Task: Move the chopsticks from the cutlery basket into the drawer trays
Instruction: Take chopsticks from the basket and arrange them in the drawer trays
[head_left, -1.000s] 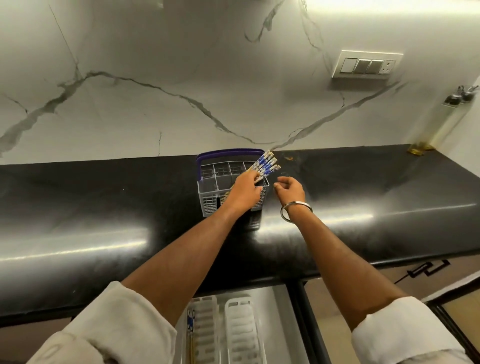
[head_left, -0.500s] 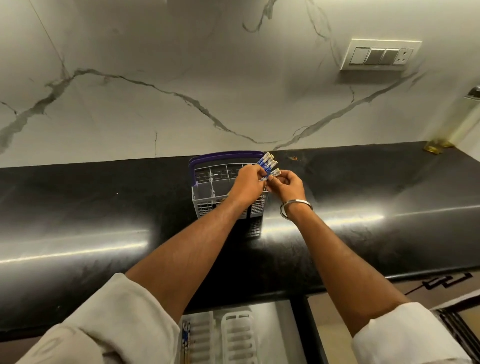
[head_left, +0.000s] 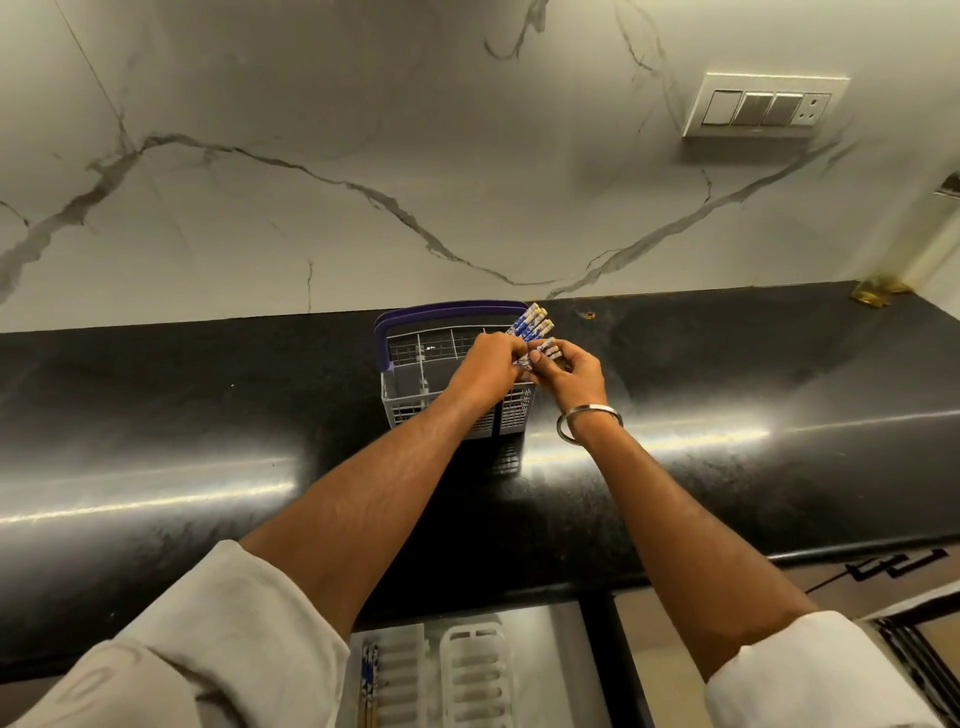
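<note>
- Head view, looking down over a black countertop (head_left: 208, 415) with the cutlery basket (head_left: 415, 400) sat just above centre, roughly 12 o'clock from the forearms, close to the marble wall (head_left: 363, 156).
- Left hand (head_left: 480, 371) curled around a bundle of blue-and-white chopsticks (head_left: 535, 332), tops fanning out toward 1 o'clock over the basket's right-hand corner. Lower ends hidden behind the hand, so no telling whether already clear of the basket or not.
- Right hand (head_left: 571, 371) right up against the left, fingertips pinching the lowest stick or two of the fan. Looks like peeling a pair off the bunch, or squaring it up; hard to call.
- Steel bangle (head_left: 589, 421) loose on the right wrist, hanging just beside the basket's right wall.
- Way down at 6 o'clock, open drawer with white drawer trays (head_left: 475, 675), one pair of chopsticks already lying in the left tray (head_left: 400, 670). So probably early-ish, most of the lot still up top.
- Stuff that could go sideways:
  - Fanned tops mean a loose bundle; one stick sliding out and rolling across that shiny counter, or off the edge.
  - Tips snagging in the basket grid on the lift, tipping the whole light basket over.
  - Bangle catching the basket rim on the pull-back.
  - Long carry from 12 down to 6; a sloppy drop could put sticks beside the trays rather than in them.
</note>
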